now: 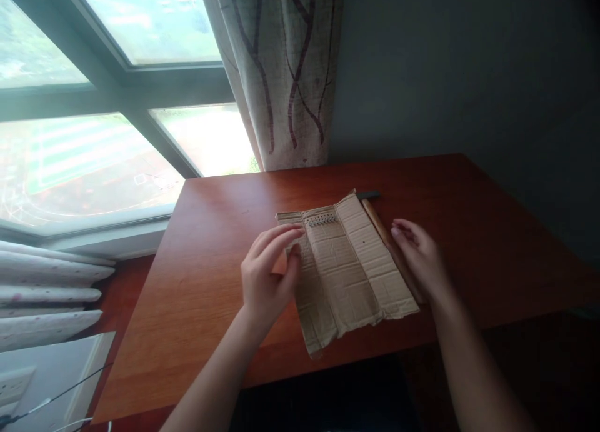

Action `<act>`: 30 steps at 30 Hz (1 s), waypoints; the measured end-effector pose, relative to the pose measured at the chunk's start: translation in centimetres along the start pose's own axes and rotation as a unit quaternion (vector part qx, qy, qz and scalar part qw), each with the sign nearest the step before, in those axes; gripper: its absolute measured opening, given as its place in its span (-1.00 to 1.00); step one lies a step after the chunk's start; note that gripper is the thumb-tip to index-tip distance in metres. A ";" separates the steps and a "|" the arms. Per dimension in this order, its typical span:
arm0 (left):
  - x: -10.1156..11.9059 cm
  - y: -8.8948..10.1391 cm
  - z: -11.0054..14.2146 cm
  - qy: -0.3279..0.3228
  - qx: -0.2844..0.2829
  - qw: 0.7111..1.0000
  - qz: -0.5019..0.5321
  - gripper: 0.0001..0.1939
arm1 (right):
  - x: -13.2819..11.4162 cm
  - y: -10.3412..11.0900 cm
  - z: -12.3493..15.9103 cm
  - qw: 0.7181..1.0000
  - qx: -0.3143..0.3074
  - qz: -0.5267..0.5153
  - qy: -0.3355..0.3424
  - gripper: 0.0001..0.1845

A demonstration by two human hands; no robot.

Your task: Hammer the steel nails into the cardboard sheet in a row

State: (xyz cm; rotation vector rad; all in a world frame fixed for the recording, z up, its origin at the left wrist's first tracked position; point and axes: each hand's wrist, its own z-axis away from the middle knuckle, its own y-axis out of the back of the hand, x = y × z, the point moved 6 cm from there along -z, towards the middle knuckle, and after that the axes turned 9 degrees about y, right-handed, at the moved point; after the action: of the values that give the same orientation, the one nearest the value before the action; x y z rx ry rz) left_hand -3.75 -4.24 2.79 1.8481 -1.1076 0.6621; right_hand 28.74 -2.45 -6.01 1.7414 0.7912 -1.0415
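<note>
A creased, flattened piece of brown cardboard (347,272) lies on the reddish wooden table (210,244). A short row of nails or staples (321,220) sits near its far edge. My left hand (269,276) rests on the cardboard's left side, fingers curled and the thumb pinching its edge. My right hand (419,257) lies at the cardboard's right edge with fingers loosely bent, over the wooden handle of a hammer (382,235). The hammer lies beside the cardboard with its dark head (368,195) at the far end.
A patterned curtain (281,69) hangs behind the table next to a large window (94,107). A grey wall stands at the back right. White folded bedding (47,288) and a socket with cables (19,388) lie at the lower left.
</note>
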 end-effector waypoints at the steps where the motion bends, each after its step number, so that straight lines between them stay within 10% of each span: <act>1: -1.0 0.7 0.6 0.059 0.029 0.998 0.016 -0.82 | -0.7 -0.1 0.6 0.995 -0.028 -0.090 -0.030 -0.50; 4: -4.3 1.4 3.1 0.263 0.046 0.958 0.106 -0.67 | -3.6 -1.0 3.0 0.949 -0.147 -0.267 -0.080 -0.42; 9: -4.8 -1.8 5.8 0.436 -0.111 0.858 0.249 -0.34 | -6.2 -2.1 4.9 0.929 -0.226 -0.256 -0.140 -0.27; 19: -3.5 -5.6 4.2 0.380 -0.178 0.875 0.241 -0.55 | -6.1 -3.4 3.9 0.926 -0.255 -0.228 -0.162 -0.54; 24: -2.0 -9.6 2.1 0.331 -0.192 0.893 0.237 -0.63 | -5.4 0.8 1.4 0.952 -0.200 -0.182 -0.145 -0.55; 30: -0.1 -19.1 -1.8 0.337 -0.227 0.873 0.270 -0.63 | -1.8 8.1 -5.0 0.971 -0.117 -0.143 -0.152 -0.62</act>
State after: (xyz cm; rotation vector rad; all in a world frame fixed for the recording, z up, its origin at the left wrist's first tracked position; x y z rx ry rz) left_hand 13.14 1.88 -4.06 0.7803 -1.1563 1.1418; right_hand 36.30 -0.85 -0.19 1.2539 0.9413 -1.3141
